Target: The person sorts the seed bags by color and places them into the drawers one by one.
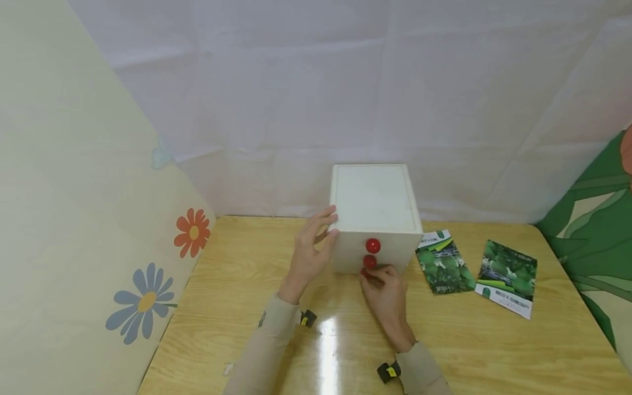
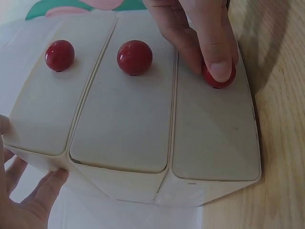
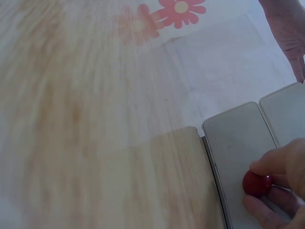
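A white box of three stacked drawers point(image 1: 375, 197) stands on the table near its back edge, each drawer front bearing a round red knob. My right hand point(image 1: 387, 296) pinches the lowest knob point(image 3: 256, 184) between thumb and fingers. In the left wrist view, the middle knob point(image 2: 135, 57) and the top knob point(image 2: 60, 55) are untouched, and all three drawer fronts sit flush with the box. My left hand point(image 1: 311, 249) rests against the box's left side, fingers spread along its upper edge and side wall.
Two green printed seed packets, one packet point(image 1: 444, 263) beside the box and another packet point(image 1: 508, 277) farther right, lie on the wooden table point(image 1: 237, 285). A white cloth point(image 1: 296, 99) hangs behind. A flower-printed panel point(image 1: 99, 192) borders the left side.
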Motion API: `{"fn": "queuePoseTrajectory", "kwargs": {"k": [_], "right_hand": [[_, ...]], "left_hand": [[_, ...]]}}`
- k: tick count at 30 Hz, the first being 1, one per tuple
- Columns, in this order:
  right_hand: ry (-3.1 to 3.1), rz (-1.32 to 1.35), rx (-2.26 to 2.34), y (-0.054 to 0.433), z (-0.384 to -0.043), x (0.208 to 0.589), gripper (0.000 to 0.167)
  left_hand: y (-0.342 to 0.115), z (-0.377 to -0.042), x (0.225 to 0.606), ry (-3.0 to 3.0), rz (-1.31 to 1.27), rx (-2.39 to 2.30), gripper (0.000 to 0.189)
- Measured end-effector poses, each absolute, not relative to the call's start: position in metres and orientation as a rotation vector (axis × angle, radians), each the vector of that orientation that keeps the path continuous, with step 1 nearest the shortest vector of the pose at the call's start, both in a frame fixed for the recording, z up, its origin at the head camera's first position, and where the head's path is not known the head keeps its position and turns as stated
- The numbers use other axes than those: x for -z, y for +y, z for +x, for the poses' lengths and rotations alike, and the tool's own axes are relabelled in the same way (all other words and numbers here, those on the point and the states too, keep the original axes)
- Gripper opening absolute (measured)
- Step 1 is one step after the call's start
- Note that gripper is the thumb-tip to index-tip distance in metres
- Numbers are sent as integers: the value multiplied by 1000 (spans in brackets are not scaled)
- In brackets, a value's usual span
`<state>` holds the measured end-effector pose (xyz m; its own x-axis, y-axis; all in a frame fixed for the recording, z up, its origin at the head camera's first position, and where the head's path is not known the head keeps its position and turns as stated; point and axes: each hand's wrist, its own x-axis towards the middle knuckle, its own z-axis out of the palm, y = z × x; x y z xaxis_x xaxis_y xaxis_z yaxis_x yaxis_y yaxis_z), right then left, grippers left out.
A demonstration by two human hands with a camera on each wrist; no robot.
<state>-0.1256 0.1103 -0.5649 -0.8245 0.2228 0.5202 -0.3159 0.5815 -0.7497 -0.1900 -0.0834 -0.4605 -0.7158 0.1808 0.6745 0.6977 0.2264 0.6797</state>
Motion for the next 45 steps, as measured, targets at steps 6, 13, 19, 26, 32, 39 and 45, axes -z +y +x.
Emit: {"fn": "queuePoseTrajectory", "kwargs": {"k": [6,13,19,26,32,39,45], "right_hand": [[-2242,67,-1208,111,-124,564,21],[-2251,53,-1201,111,-124,565,21],[-2243,50,-1188,110,-125,566,22],[-2243,74,-1165,110,-123,565,22],[-2241,72,-1170,110,-121,564,22],[-2228,83,-1167,109,-119,563,21],[-2216,99,-1157,109,-117,563,23]], "left_hand": [[-83,-190,461,-2054,-815,1492,29],[-84,-189,460,-2085,-799,1500,30],[-84,-189,459,-2089,-794,1506,30],[-85,-190,461,-2072,-795,1507,29],[-85,-191,461,-2064,-804,1510,30],[-85,-190,460,-2077,-793,1513,29],[-85,-191,462,-2061,-804,1517,30]]}}
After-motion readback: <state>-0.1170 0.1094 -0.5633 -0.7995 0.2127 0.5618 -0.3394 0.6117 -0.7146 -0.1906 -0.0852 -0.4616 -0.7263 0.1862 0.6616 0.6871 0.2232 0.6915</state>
